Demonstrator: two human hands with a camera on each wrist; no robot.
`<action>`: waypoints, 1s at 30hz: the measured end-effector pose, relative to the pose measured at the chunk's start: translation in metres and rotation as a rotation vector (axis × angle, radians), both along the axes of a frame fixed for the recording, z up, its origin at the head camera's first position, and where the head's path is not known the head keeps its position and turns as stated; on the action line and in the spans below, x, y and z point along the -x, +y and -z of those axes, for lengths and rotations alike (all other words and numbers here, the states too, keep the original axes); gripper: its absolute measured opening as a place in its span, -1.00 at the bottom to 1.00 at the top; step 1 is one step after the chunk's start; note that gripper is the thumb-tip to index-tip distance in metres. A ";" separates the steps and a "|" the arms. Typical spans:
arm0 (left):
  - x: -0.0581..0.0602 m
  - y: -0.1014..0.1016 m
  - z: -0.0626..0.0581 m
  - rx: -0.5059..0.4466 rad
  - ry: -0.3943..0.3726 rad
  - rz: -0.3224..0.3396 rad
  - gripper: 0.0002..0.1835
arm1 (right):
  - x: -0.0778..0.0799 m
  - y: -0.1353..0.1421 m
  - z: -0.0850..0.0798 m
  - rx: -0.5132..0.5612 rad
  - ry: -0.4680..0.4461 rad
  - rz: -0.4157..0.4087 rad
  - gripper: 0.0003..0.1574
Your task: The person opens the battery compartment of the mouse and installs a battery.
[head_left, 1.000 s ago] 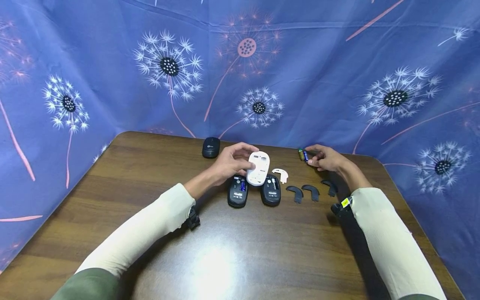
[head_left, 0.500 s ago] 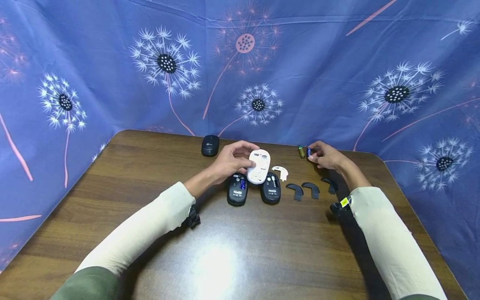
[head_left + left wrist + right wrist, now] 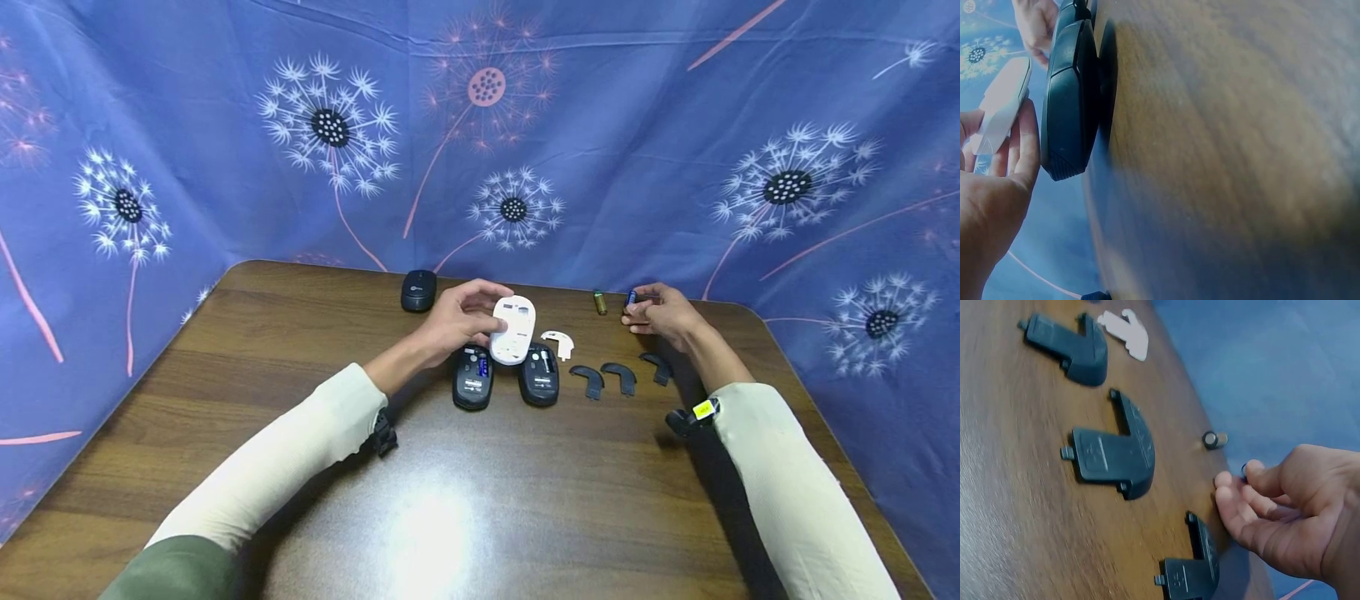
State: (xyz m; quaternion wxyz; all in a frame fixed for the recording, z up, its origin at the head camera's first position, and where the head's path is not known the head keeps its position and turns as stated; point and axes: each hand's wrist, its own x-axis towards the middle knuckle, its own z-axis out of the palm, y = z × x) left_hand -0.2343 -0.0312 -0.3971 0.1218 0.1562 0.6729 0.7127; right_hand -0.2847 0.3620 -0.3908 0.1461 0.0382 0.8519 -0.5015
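Observation:
My left hand (image 3: 461, 317) grips a white computer mouse (image 3: 514, 331), underside up, thumb across its bottom and fingers beneath. In the left wrist view the mouse (image 3: 1002, 103) is tilted above the table. At the back right my right hand (image 3: 663, 313) pinches a blue battery (image 3: 631, 297), mostly hidden by the fingers in the right wrist view. To the left of that hand lies a green-and-gold battery (image 3: 600, 302) on the table. Two black mice lie upside down below the white one: the left one (image 3: 473, 379) shows a blue battery, the right one (image 3: 539, 375) a pale one.
A white battery cover (image 3: 558, 344) lies right of the white mouse. Three black covers, one of them the middle cover (image 3: 1113, 453), spread towards the right hand. Another black mouse (image 3: 418, 291) sits upright at the back edge, before a blue patterned cloth (image 3: 630, 167).
My right hand has moved right with the blue battery, drawing it away from the green-and-gold one, which stays on the table. The left hand keeps holding the white mouse in nearly the same place.

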 end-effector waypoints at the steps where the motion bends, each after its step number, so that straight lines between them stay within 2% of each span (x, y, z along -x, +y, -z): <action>1: 0.000 0.000 0.000 -0.002 -0.001 -0.002 -0.40 | 0.000 0.000 0.001 0.010 -0.002 0.005 -0.13; 7: -0.001 -0.001 -0.001 0.002 0.007 -0.004 -0.40 | -0.004 -0.005 0.001 0.022 -0.009 0.030 -0.09; 13: -0.001 -0.001 -0.002 0.004 0.002 -0.010 -0.42 | -0.009 -0.008 0.003 0.131 -0.003 0.102 -0.08; 18: 0.002 -0.004 -0.006 0.018 0.016 -0.016 -0.43 | -0.013 -0.010 0.005 0.178 0.034 0.149 -0.21; 23: 0.005 -0.007 -0.008 0.044 0.039 -0.018 -0.45 | -0.018 -0.012 0.004 0.233 0.040 0.168 -0.45; 30: 0.005 -0.007 -0.007 0.054 0.036 -0.018 -0.45 | -0.027 -0.015 0.003 0.282 0.022 0.170 -0.49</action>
